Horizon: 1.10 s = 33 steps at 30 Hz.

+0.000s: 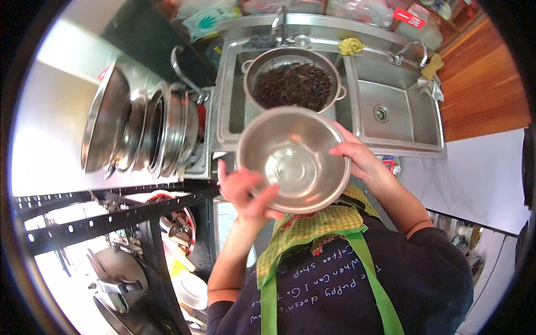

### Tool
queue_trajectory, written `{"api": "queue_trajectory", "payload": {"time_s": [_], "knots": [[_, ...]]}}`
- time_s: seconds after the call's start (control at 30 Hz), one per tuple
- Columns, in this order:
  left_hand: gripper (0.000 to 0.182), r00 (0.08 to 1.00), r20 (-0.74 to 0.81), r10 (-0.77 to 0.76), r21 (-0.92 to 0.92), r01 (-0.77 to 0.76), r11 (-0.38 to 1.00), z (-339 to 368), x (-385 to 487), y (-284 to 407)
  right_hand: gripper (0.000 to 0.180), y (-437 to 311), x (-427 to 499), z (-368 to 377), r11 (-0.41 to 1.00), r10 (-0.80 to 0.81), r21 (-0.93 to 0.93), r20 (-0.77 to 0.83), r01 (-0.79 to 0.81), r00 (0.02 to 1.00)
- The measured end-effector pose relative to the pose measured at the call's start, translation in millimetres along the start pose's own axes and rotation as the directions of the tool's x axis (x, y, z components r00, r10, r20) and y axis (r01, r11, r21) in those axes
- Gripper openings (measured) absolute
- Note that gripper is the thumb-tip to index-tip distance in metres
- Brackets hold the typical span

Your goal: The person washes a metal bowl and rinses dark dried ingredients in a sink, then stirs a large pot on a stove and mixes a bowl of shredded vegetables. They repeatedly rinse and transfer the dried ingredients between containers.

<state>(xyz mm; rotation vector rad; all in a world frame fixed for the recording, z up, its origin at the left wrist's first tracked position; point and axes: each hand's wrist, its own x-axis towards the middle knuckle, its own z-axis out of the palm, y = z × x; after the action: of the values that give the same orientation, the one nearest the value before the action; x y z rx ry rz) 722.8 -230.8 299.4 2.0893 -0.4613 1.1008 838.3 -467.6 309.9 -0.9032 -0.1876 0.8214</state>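
Observation:
My right hand (356, 153) grips the right rim of a stainless steel mixing bowl (293, 144), its thumb inside and its fingers behind the wall. The bowl tilts so that its bare, shiny inside faces me. My left hand (247, 192), blurred, has its fingers apart at the bowl's lower left rim; whether it touches the rim is unclear. Beyond the bowl, a large two-handled metal pot or colander (250, 83) sits over the left sink basin (234, 104). Dark, shredded, wet-looking food (295, 83) lies in it, and the held bowl hides its near edge.
To the right is a second sink basin (383, 98) with a drain. A yellow cloth (351, 46) lies on the sink's back ledge near the faucets. Several metal bowls (146, 130) stand on edge at left, above a black metal rack (121, 215). A white counter (465, 180) lies at right.

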Motion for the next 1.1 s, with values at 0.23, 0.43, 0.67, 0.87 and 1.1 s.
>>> {"api": "queue_trajectory", "payload": {"time_s": [0.23, 0.43, 0.67, 0.87, 1.1], "knots": [[0.055, 0.227, 0.558, -0.798, -0.55, 0.822, -0.15, 173, 18, 20, 0.064, -41, -20, -168, 0.918, -0.238, -0.365, -0.204, 0.152, 0.95], [0.055, -0.059, 0.735, -0.675, -0.333, 0.836, -0.435, 342, 60, 5, 0.063, -105, 17, -429, 0.934, -0.286, -0.35, -0.625, 0.066, 0.726], [0.07, -0.191, 0.736, -0.65, -0.185, 0.866, -0.465, 464, 69, -17, 0.067, -155, 102, -590, 0.445, -0.695, -0.857, -0.514, -0.26, 0.503], [0.069, -0.133, 0.712, -0.69, -0.057, 0.968, -0.245, 546, 74, -24, 0.051, -133, 77, -561, 0.084, -0.869, -0.996, -0.058, 0.03, 0.492], [0.054, 0.009, 0.75, -0.661, -0.209, 0.952, -0.224, 622, 58, -34, 0.049, -168, -42, -545, 0.462, -0.639, -0.83, -0.555, -0.311, 0.532]]}}
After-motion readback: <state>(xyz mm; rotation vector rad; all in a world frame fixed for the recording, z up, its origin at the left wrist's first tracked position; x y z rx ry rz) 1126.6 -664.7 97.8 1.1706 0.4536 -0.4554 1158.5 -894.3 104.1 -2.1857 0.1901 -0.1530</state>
